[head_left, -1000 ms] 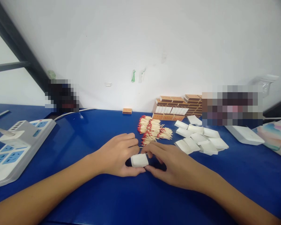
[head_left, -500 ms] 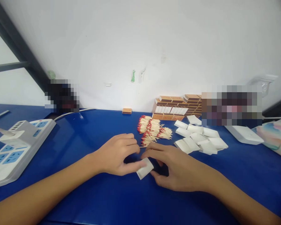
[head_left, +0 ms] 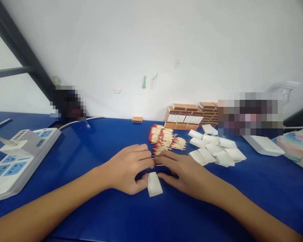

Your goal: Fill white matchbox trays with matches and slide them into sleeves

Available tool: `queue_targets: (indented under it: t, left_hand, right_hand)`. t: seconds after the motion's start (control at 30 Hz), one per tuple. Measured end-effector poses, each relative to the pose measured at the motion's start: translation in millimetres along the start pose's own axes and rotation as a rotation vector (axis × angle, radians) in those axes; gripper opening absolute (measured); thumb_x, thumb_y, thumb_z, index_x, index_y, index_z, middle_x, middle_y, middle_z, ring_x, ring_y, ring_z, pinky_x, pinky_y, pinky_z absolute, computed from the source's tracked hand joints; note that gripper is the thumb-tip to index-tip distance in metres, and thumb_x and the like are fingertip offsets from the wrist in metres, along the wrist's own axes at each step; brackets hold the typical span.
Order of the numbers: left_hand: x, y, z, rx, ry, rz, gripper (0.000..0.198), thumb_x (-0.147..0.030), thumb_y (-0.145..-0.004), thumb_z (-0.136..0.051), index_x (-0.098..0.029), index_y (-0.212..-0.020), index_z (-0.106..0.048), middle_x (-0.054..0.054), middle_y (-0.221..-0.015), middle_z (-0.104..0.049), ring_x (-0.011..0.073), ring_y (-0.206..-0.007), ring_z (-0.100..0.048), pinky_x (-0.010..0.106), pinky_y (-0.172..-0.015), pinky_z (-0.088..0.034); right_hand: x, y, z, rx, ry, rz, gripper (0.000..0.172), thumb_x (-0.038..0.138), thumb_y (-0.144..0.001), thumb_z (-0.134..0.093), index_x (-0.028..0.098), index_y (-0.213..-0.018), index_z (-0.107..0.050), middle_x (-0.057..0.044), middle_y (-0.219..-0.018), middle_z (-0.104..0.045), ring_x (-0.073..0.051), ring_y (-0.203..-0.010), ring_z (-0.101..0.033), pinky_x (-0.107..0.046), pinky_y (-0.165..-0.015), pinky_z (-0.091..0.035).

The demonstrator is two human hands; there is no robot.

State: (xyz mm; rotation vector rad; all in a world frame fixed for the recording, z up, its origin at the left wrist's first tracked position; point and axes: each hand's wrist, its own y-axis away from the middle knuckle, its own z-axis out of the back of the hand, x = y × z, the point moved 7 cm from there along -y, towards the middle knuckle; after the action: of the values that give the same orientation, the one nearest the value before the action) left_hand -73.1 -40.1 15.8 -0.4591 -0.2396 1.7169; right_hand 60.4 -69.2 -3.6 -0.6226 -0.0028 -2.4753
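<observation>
Easily enough, the small white tray point(head_left: 155, 185) lying on the blue counter point(head_left: 108, 215) between the left grip point(head_left: 131, 169) and the right grip point(head_left: 185, 173), both with thumb and forefinger apart, could skid if nudged unevenly.

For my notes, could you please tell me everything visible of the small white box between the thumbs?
The white box is plain, oblong and apparently thin card. It seems to rest on the blue table, a short end toward the person. The left hand seems to touch its left side with the thumb; contact with the right hand is unclear.
</observation>
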Motion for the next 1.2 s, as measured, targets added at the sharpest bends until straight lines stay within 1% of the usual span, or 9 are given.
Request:
queue_targets:
  t: [0.1, 0.2, 0.3, 0.4, 0.6, 0.73, 0.93, 1.03, 1.2]
  left_hand:
    - [-1.8, -0.9, 1.3, -0.003, 0.064, 0.01, 0.013, -0.023, -0.086, -0.06, -0.016, -0.095, -0.066, 0.008, -0.087, -0.064, 0.022, -0.083, -0.055, 0.038, -0.076, -0.048]
    - [0.5, -0.8, 0.5, 0.05, 0.16, 0.066, 0.018, -0.029, -0.085, -0.065, -0.017, -0.098, -0.068, 0.008, -0.089, -0.064, 0.0218, -0.085, -0.056, 0.038, -0.078, -0.05]
    - [4.0, 0.2, -1.1, 0.144, 0.236, 0.131, 0.031, -0.025, -0.073, -0.073, -0.018, -0.103, -0.071, 0.007, -0.096, -0.065, 0.0221, -0.088, -0.058, 0.037, -0.08, -0.051]
    - [5.3, 1.1, -1.8, 0.219, 0.28, 0.161, 0.044, -0.01, -0.061, -0.067, -0.02, -0.104, -0.072, 0.006, -0.101, -0.065, 0.0218, -0.091, -0.059, 0.035, -0.082, -0.053]
    - [5.9, 2.5, -5.2, 0.271, 0.26, 0.193, 0.046, -0.014, -0.062, -0.069, -0.021, -0.108, -0.07, 0.005, -0.102, -0.063, 0.0218, -0.091, -0.059, 0.035, -0.085, -0.053]
    - [3.5, 3.1, -7.0, 0.275, 0.225, 0.183, 0.058, -0.019, -0.064, -0.073, -0.021, -0.122, -0.065, 0.004, -0.102, -0.062, 0.0221, -0.091, -0.059, 0.037, -0.089, -0.052]
    - [3.5, 3.8, -7.5, 0.256, 0.268, 0.215, 0.035, -0.018, -0.067, -0.074, -0.023, -0.102, -0.071, 0.003, -0.105, -0.061, 0.0185, -0.089, -0.059, 0.031, -0.081, -0.051]
    - [5.5, 3.1, -7.7, 0.228, 0.238, 0.215, 0.028, -0.023, -0.07, -0.077, -0.021, -0.096, -0.07, 0.003, -0.098, -0.06, 0.0187, -0.087, -0.058, 0.032, -0.08, -0.05]
    - [9.2, 2.8, -9.2, 0.201, 0.18, 0.201, 0.03, -0.034, -0.072, -0.08, -0.02, -0.097, -0.069, 0.002, -0.092, -0.059, 0.019, -0.084, -0.056, 0.032, -0.076, -0.049]
  right_hand:
    - [0.2, -0.2, -2.5, -0.006, 0.022, 0.016, 0.022, 0.022, -0.1, -0.062, 0.022, -0.122, -0.063, -0.007, -0.117, -0.065, -0.02, -0.092, -0.067, -0.033, -0.076, -0.053]
    - [-3.1, -1.8, 0.4, -0.052, 0.045, 0.013, 0.016, 0.02, -0.101, -0.058, 0.021, -0.115, -0.066, -0.007, -0.11, -0.066, -0.02, -0.091, -0.067, -0.033, -0.077, -0.052]
    - [-12.9, -2.9, 11.6, -0.145, 0.111, -0.037, 0.014, 0.019, -0.102, -0.054, 0.02, -0.101, -0.068, -0.006, -0.097, -0.067, -0.019, -0.085, -0.065, -0.033, -0.074, -0.049]
    - [-24.8, -1.2, 24.2, -0.2, 0.202, -0.121, 0.016, 0.021, -0.102, -0.053, 0.019, -0.091, -0.065, -0.005, -0.09, -0.066, -0.019, -0.079, -0.062, -0.032, -0.07, -0.044]
    - [-29.0, 2.1, 22.0, -0.044, 0.181, -0.16, 0.01, 0.028, -0.096, -0.063, 0.021, -0.089, -0.061, -0.003, -0.092, -0.066, -0.019, -0.079, -0.061, -0.032, -0.069, -0.042]
    - [-31.3, 3.3, 18.3, -0.038, 0.218, -0.21, 0.016, 0.035, -0.094, -0.066, 0.021, -0.091, -0.059, -0.005, -0.091, -0.067, -0.02, -0.078, -0.061, -0.033, -0.066, -0.041]
    - [-38.6, 5.2, 18.1, -0.049, 0.319, -0.261, 0.024, 0.045, -0.096, -0.064, 0.021, -0.095, -0.059, -0.006, -0.095, -0.067, -0.021, -0.075, -0.061, -0.034, -0.064, -0.038]
    - [-38.2, 4.4, 16.8, -0.031, 0.281, -0.244, 0.018, 0.038, -0.099, -0.06, 0.021, -0.092, -0.059, -0.005, -0.092, -0.066, -0.02, -0.075, -0.061, -0.033, -0.064, -0.039]
    - [-35.7, 0.8, 15.0, 0.014, 0.193, -0.195, 0.012, 0.019, -0.098, -0.056, 0.021, -0.087, -0.06, -0.005, -0.092, -0.067, -0.018, -0.076, -0.06, -0.03, -0.065, -0.041]
